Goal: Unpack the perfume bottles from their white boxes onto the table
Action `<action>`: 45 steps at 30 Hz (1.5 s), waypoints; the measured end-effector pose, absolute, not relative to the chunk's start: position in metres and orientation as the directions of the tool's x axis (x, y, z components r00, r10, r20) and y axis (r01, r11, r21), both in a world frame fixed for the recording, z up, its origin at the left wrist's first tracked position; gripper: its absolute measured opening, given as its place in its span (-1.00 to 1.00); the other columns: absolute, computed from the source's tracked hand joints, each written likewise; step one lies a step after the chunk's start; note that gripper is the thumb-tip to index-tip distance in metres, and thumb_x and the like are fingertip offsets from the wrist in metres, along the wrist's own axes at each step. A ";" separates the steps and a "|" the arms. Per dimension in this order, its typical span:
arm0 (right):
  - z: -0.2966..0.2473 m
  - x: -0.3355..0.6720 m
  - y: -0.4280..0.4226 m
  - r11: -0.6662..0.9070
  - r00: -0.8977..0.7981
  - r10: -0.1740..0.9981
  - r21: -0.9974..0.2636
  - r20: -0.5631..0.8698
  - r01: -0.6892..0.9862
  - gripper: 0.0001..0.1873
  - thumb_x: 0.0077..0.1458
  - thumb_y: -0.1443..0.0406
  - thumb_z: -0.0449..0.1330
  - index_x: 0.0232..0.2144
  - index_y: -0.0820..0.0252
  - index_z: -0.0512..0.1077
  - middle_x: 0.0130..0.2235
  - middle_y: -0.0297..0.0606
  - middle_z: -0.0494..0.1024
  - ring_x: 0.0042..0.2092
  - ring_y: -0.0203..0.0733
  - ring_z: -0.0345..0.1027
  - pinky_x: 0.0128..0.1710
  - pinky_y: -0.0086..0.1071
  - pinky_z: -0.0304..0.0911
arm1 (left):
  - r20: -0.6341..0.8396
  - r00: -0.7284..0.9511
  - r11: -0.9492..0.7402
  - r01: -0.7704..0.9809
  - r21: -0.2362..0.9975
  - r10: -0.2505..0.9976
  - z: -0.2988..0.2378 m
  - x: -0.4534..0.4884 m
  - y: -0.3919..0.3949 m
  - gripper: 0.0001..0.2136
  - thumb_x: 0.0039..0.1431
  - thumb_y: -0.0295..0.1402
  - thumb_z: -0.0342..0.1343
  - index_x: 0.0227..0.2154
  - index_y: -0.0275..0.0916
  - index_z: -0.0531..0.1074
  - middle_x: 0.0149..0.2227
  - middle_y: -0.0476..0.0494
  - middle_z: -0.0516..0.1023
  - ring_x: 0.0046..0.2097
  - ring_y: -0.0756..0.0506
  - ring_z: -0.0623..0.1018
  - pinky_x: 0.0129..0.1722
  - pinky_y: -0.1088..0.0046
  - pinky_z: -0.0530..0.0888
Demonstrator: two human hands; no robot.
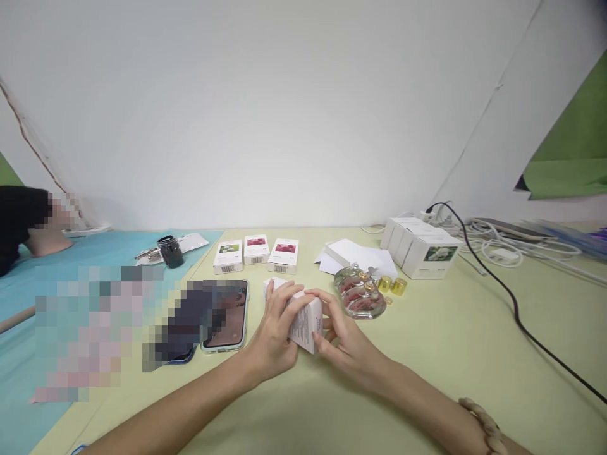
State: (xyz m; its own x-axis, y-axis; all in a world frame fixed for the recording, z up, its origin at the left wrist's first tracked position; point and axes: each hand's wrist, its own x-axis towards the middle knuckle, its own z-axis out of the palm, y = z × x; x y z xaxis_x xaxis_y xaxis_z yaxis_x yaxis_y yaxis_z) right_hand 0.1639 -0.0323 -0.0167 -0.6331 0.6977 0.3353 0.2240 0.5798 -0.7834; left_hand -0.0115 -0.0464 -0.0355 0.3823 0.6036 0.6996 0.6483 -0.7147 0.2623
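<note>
A small white carton with printed text on its side sits just above the pale green table, held between both hands. My left hand wraps its fingers over the carton's top and left side. My right hand grips the carton's right side with thumb and fingers. Just right of the hands stand clear glass perfume bottles with pink contents, and two gold caps beside them.
Three small white boxes line up behind the hands. A phone lies to the left, a stack of larger white boxes at the back right, white cards, a black cable, and a dark jar on the blue cloth. Another person's arm rests far left.
</note>
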 end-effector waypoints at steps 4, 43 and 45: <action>-0.016 0.164 -0.033 0.585 -0.639 0.688 -0.784 0.344 0.207 -0.42 0.05 0.41 0.00 0.10 0.08 -0.10 -0.30 -0.28 0.38 -0.19 -0.19 0.33 -0.40 -0.42 0.28 | 0.702 0.387 -0.716 0.652 0.249 0.597 -0.036 -0.012 -0.046 -0.27 -0.24 -0.64 -0.06 0.10 -0.15 0.00 0.09 -0.23 0.14 0.19 -0.23 0.11 0.19 -0.06 -0.15; -0.007 0.169 -0.029 0.738 -0.566 0.674 -0.396 0.475 0.547 -0.85 0.12 0.22 0.00 -0.23 0.07 0.24 -0.09 -0.24 0.20 -0.53 -0.45 0.14 -0.53 -0.45 0.19 | 0.692 0.220 -0.570 0.753 0.328 0.688 -0.029 -0.008 -0.050 -0.39 0.02 -0.55 0.03 0.13 -0.12 -0.05 0.14 -0.23 0.13 0.22 -0.18 0.09 0.20 -0.05 -0.20; -0.006 0.169 -0.030 0.742 -0.561 0.668 -0.379 0.489 0.553 -0.86 0.10 0.23 0.03 -0.25 0.08 0.23 -0.12 -0.25 0.21 -0.51 -0.43 0.16 -0.52 -0.46 0.18 | 0.692 0.231 -0.575 0.755 0.316 0.684 -0.029 -0.008 -0.050 -0.38 0.02 -0.56 0.02 0.13 -0.12 -0.06 0.13 -0.23 0.14 0.22 -0.17 0.09 0.20 -0.04 -0.21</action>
State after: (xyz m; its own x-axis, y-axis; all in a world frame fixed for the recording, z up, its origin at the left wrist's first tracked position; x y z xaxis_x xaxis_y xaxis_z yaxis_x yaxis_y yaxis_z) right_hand 0.1691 -0.0301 -0.0058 -0.5607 0.6679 0.4894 0.5529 0.7420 -0.3792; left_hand -0.0080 -0.0499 -0.0293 0.2313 0.6842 0.6917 0.7546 -0.5749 0.3164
